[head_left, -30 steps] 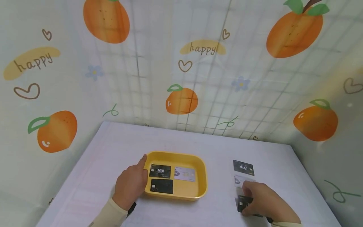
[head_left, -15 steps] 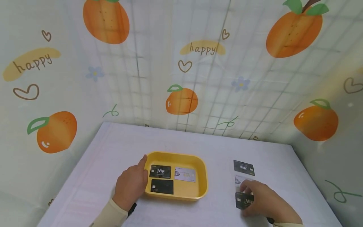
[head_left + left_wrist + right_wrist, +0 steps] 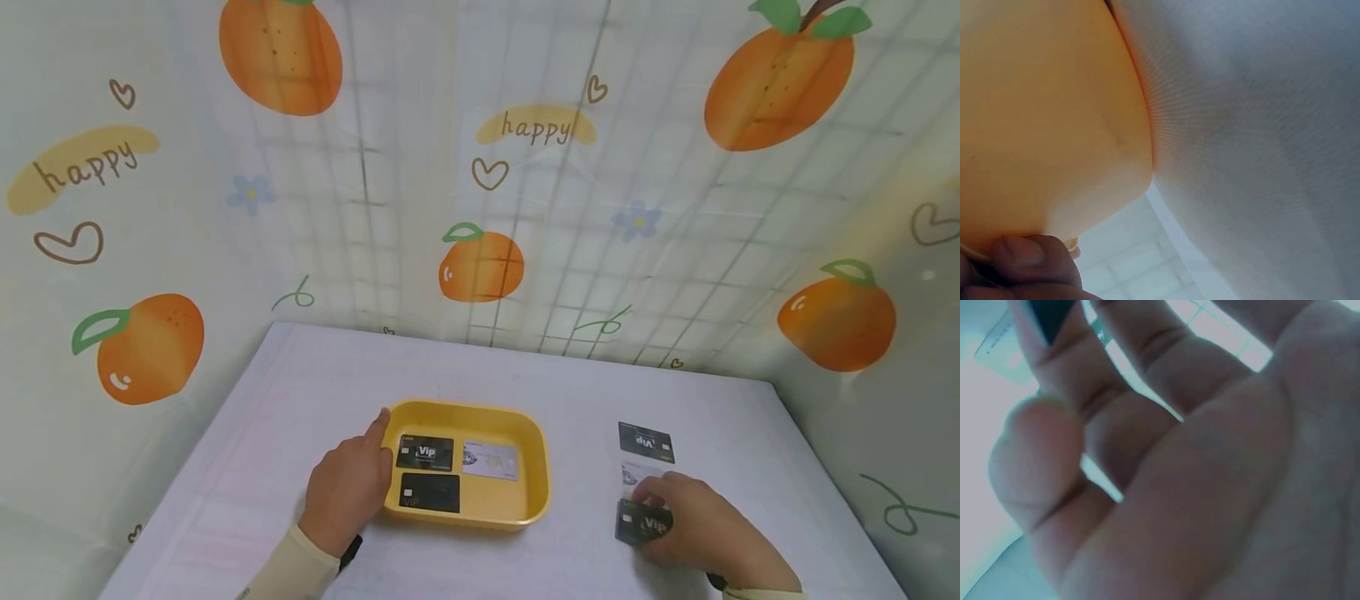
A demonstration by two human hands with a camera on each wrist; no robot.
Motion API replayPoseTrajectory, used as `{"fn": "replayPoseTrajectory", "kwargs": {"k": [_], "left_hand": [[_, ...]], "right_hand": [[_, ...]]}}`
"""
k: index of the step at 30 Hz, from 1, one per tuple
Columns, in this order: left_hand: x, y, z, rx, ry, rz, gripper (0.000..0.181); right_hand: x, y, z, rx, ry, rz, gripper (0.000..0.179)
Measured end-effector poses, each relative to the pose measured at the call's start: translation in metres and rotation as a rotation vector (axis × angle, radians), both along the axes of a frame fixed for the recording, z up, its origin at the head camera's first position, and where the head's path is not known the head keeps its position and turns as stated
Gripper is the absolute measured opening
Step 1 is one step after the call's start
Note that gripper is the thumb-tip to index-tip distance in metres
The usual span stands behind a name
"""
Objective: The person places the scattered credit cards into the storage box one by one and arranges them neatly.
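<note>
Fingers of the right hand [image 3: 693, 529] curl over a black Vip card [image 3: 642, 524] near the front right corner of the worktop [image 3: 300, 392], pinching it by its right end; whether the card lies flat on the worktop or is raised just off it cannot be told. The right wrist view shows only the palm and bent fingers [image 3: 1054, 450] close up, with a dark corner of the card [image 3: 1050, 315] above them.

Just behind that card lies a pale card [image 3: 637, 475], partly covered by the fingertips, and behind it, toward the back edge, a second black card [image 3: 646, 442] lies upside down to the viewer. The three form a short column along the right side of the worktop.

Left hand [image 3: 347, 492] grips the left rim of a yellow tray [image 3: 536, 492] that sits near the middle of the front edge, with the forefinger stretched along the rim and the thumb curled at the wall; the left wrist view shows the thumb tip [image 3: 1022, 256] pressed to the tray's outer wall [image 3: 1047, 125]. Inside the tray lie three cards flat: a black Vip one [image 3: 424, 452] at back left, a plain black one [image 3: 429, 492] in front of it, and a silver one [image 3: 491, 460] to their right.
</note>
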State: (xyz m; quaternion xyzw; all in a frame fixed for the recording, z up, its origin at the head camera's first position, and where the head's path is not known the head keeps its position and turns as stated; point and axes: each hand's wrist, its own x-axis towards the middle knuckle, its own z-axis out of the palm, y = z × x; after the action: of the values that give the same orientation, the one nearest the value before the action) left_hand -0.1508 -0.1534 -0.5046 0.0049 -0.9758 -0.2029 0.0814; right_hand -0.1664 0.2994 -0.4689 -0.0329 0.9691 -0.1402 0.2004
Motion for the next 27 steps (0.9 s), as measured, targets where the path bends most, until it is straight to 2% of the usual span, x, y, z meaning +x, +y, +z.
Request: {"fn": "replayPoseTrajectory", "kwargs": {"k": [6, 11, 19, 23, 27], "left_hand": [[-0.001, 0.0, -0.001, -0.002, -0.01, 0.002, 0.054], [-0.001, 0.0, 0.001, -0.003, -0.021, 0.006, 0.055], [-0.004, -0.001, 0.001, -0.01, -0.016, 0.01, 0.055], [-0.004, -0.002, 0.001, 0.0, -0.011, 0.001, 0.054], [-0.002, -0.002, 0.0, 0.012, -0.021, 0.002, 0.054]], "right_hand": [[0.002, -0.006, 0.008, 0.013, 0.119, 0.059, 0.065], [0.001, -0.023, 0.023, 0.022, 0.178, 0.078, 0.076], [-0.001, -0.057, 0.054, -0.023, 0.443, 0.293, 0.068], [-0.006, -0.085, 0.058, -0.015, 0.49, 0.367, 0.071], [-0.008, -0.118, 0.059, -0.019, 0.489, 0.456, 0.071]]}}
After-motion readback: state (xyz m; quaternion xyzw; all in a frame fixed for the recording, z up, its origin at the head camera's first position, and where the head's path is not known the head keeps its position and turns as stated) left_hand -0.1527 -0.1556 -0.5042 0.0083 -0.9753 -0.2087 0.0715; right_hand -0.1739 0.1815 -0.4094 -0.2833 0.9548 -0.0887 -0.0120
